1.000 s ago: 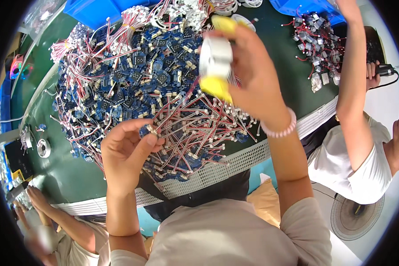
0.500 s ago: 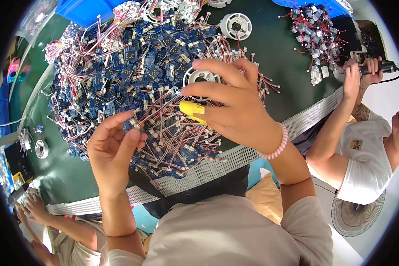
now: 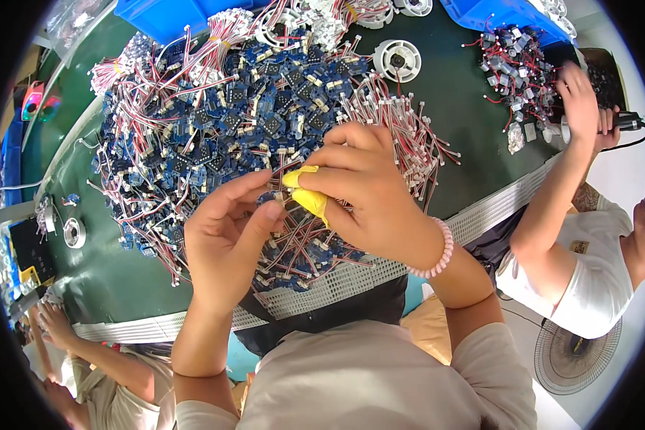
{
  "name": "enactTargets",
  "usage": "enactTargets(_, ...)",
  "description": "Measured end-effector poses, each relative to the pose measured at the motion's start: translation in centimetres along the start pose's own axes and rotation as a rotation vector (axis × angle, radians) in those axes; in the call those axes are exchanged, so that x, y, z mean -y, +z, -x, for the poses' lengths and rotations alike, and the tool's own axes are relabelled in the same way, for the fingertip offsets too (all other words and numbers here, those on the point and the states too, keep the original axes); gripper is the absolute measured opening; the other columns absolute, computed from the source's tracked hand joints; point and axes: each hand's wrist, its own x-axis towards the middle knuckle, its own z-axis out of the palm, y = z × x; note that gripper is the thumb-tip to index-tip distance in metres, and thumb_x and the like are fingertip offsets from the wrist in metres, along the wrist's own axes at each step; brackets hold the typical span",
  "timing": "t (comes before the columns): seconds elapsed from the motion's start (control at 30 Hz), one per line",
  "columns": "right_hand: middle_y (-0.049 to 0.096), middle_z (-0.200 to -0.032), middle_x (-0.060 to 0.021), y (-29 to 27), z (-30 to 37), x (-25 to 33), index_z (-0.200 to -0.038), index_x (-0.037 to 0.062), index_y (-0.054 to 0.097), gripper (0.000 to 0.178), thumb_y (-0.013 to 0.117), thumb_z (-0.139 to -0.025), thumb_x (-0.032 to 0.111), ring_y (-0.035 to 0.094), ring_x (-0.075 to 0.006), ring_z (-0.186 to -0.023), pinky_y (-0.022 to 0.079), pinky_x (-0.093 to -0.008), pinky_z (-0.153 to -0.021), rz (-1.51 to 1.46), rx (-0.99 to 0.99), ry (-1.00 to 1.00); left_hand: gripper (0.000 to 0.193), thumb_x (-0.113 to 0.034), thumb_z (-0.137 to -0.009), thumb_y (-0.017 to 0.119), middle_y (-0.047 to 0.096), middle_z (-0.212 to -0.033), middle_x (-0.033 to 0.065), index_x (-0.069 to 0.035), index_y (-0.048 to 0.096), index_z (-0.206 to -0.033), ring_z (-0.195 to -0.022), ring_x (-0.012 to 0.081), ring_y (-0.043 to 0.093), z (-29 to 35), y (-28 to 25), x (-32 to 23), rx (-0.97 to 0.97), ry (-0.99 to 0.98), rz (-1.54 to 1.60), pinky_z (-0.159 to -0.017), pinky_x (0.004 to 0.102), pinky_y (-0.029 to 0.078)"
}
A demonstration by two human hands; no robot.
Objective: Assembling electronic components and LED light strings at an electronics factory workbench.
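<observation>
currently, the left hand [image 3: 226,233] pinches a small blue board [image 3: 268,198] between thumb and forefinger; at its three o'clock, the right hand [image 3: 369,183], in yellow finger covers [image 3: 310,201], curls close, and whether it grips anything i cannot tell. beyond, toward eleven o'clock, a board heap [image 3: 272,125] covers the tabletop [image 3: 466,129]; toward one o'clock, a white round housing [image 3: 398,60].

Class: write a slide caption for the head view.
Left hand pinches a small blue board; right hand with two yellow finger covers close by, above heaped boards and wires.
</observation>
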Motion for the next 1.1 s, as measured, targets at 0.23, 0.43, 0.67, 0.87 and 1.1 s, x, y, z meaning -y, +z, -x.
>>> enactTargets(0.23,0.063,-0.08,-0.0001,-0.7,-0.5,0.3,-0.079,0.0093,0.063,0.017,0.069,-0.064,0.008,0.053,-0.0201,-0.101,0.03,-0.0378,-0.085,0.018,0.047,0.133,0.02,0.003,-0.083,0.059,0.062,-0.095,0.0097,0.005,0.059,-0.103,-0.083,0.013,0.061,-0.6,-0.2,0.2,0.072,-0.002,0.017,-0.071,0.0236,0.053)
enactTargets(0.43,0.064,-0.077,0.0005,-0.8,-0.8,-0.4,-0.075,0.0095,0.064,0.014,0.071,-0.062,0.009,0.054,-0.0206,-0.091,0.03,-0.0379,-0.084,-0.032,0.047,0.122,0.019,0.003,-0.083,0.059,0.062,-0.097,0.0103,0.005,0.06,-0.102,-0.085,0.0134,0.061,-0.9,-0.2,0.4,0.091,-0.039,0.046,-0.074,0.024,0.053)
enactTargets(0.67,0.064,-0.076,0.0005,-0.8,-0.5,-0.2,-0.077,0.0098,0.066,0.017,0.071,-0.06,0.009,0.053,-0.0229,-0.088,0.032,-0.0374,-0.081,-0.089,0.044,0.081,0.018,0.006,-0.081,0.061,0.062,-0.098,0.0108,0.004,0.062,-0.099,-0.085,0.0135,0.061,-0.8,-0.2,0.9,0.095,0.046,0.016,-0.073,0.0232,0.052)
enactTargets(0.87,0.063,-0.079,-0.003,0.1,0.2,1.8,-0.078,0.0078,0.063,0.018,0.067,-0.061,0.004,0.058,-0.0262,-0.088,0.034,-0.0381,-0.081,-0.051,-0.044,0.139,0.018,0.009,-0.076,0.064,0.063,-0.092,0.011,0.003,0.065,-0.093,-0.081,0.0141,0.06,-0.6,0.3,0.7,0.029,0.276,-0.286,-0.071,0.0222,0.05)
enactTargets(1.1,0.061,-0.077,-0.0075,0.4,0.3,3.2,-0.082,0.0045,0.062,0.018,0.062,-0.065,-0.001,0.059,-0.0297,-0.095,0.036,-0.039,-0.081,-0.152,-0.133,0.133,0.021,0.012,-0.073,0.064,0.065,-0.086,0.0111,0.003,0.066,-0.092,-0.077,0.0164,0.06,0.0,0.7,0.2,-0.1,0.418,-0.346,-0.067,0.024,0.048)
